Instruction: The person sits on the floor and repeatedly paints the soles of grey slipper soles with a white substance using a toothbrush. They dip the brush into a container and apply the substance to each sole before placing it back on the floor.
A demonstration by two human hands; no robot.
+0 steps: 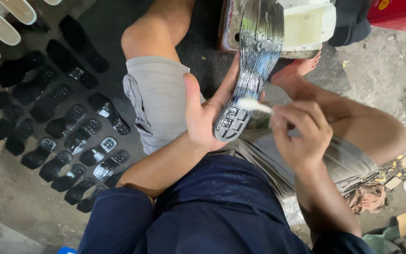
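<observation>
My left hand (206, 113) holds a black shoe sole (254, 61) by its heel end, tread side up and shiny wet, pointing away from me. In my right hand (299, 134) is a small brush; its white tip (252, 104) touches the sole near the heel. Behind the sole stands a white container (308, 23) of pale yellowish glue. I sit with bare knees apart, in grey shorts and a dark blue shirt.
Several black soles (66, 127) lie in rows on the concrete floor at the left, some glossy at the heel. Pale soles (1, 23) lie at the top left. Scraps and a cloth (367, 197) are at the right, a red object (395, 11) at the top right.
</observation>
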